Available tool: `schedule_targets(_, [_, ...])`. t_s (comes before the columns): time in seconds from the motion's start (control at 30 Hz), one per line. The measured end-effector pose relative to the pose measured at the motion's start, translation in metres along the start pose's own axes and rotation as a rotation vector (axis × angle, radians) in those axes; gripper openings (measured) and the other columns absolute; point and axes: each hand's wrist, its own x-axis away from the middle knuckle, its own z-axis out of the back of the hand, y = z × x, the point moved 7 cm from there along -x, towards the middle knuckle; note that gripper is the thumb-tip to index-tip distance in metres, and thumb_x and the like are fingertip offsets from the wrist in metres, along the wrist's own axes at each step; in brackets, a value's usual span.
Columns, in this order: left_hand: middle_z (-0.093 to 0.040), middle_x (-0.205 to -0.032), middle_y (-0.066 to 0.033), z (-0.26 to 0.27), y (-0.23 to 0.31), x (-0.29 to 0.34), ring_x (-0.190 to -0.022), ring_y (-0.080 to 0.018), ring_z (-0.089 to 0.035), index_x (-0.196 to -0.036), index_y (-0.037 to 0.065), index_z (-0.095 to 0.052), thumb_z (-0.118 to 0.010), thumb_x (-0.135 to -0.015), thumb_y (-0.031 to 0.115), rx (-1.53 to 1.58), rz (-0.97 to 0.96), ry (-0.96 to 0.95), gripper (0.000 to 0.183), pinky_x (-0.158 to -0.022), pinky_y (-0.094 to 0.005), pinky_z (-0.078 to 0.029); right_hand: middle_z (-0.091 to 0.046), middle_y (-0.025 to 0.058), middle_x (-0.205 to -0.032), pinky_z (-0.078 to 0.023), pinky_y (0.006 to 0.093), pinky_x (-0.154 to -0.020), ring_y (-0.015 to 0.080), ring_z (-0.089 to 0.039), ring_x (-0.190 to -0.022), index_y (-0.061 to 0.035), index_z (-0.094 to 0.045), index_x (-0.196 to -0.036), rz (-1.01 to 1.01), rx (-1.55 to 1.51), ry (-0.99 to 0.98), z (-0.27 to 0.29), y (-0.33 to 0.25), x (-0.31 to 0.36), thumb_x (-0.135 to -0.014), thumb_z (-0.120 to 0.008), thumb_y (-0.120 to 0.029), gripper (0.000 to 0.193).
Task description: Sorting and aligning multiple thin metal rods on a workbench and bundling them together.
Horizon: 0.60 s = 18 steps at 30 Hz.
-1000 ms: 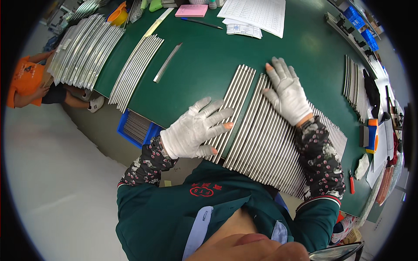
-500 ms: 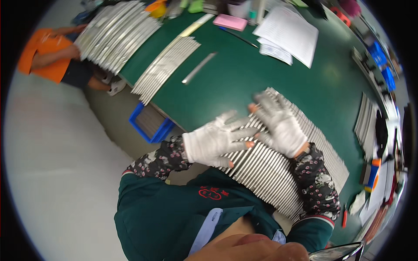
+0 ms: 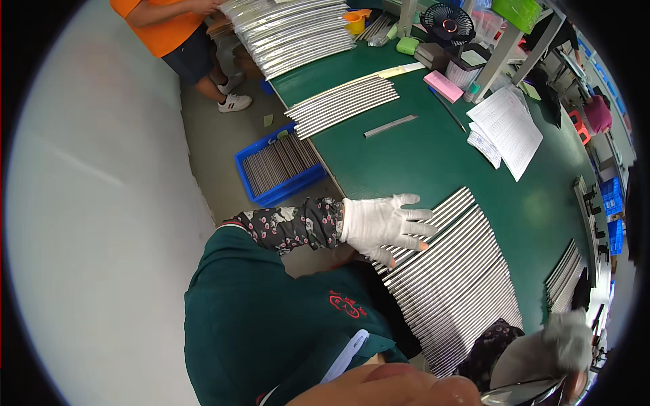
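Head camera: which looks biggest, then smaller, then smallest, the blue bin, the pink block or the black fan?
1. Blue bin, on the floor.
2. Black fan.
3. Pink block.
Fisheye bending makes the last two unsure.

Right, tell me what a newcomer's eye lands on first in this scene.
First comes the wide row of silvery metal rods lying side by side on the green table, with the white-gloved left hand spread flat on its near end. The right hand, also gloved, is blurred at the lower right, off the rods. On the floor to the left, a blue crate holds more rods.
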Motion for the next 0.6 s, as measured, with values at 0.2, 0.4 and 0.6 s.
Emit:
schedule_targets(0.2, [-0.036, -0.152, -0.0156, 0.006, 0.011, 0.013, -0.141, -0.0381, -0.032, -0.141, 0.014, -0.045, -0.056, -0.084, 0.057, -0.041, -0.012, 0.011, 0.072, -0.113, -0.0602, -0.023, -0.056, 0.0113, -0.089, -0.046, 0.0325, -0.062, 0.0208, -0.055, -0.069, -0.0005, -0.049, -0.111, 0.21, 0.513, 0.053, 0.016, -0.068, -0.01, -0.092, -0.058, -0.009, 0.023])
schedule_targets(0.4, [-0.031, -0.156, -0.0148, -0.006, 0.01, 0.003, -0.142, -0.0376, -0.03, -0.147, 0.019, -0.039, -0.042, -0.092, 0.061, -0.015, -0.037, 0.005, 0.069, -0.116, -0.0582, -0.018, -0.052, 0.0027, -0.068, -0.039, 0.0241, -0.045, 0.0108, -0.049, -0.05, -0.0009, -0.05, -0.088, 0.334, 1.082, 0.09, 0.012, -0.108, -0.024, -0.091, -0.053, 0.0, 0.004])
schedule_targets(0.6, [-0.033, -0.153, -0.0198, -0.019, -0.003, -0.028, -0.141, -0.0417, -0.03, -0.141, 0.01, -0.044, -0.043, -0.092, 0.062, -0.04, -0.051, -0.039, 0.072, -0.114, -0.0567, -0.02, -0.057, 0.0112, -0.089, -0.046, 0.0311, -0.064, 0.0197, -0.054, -0.068, -0.001, -0.05, -0.114, 0.094, 0.269, 0.314, 0.119, -0.055, 0.119, -0.093, -0.058, -0.015, 0.026])
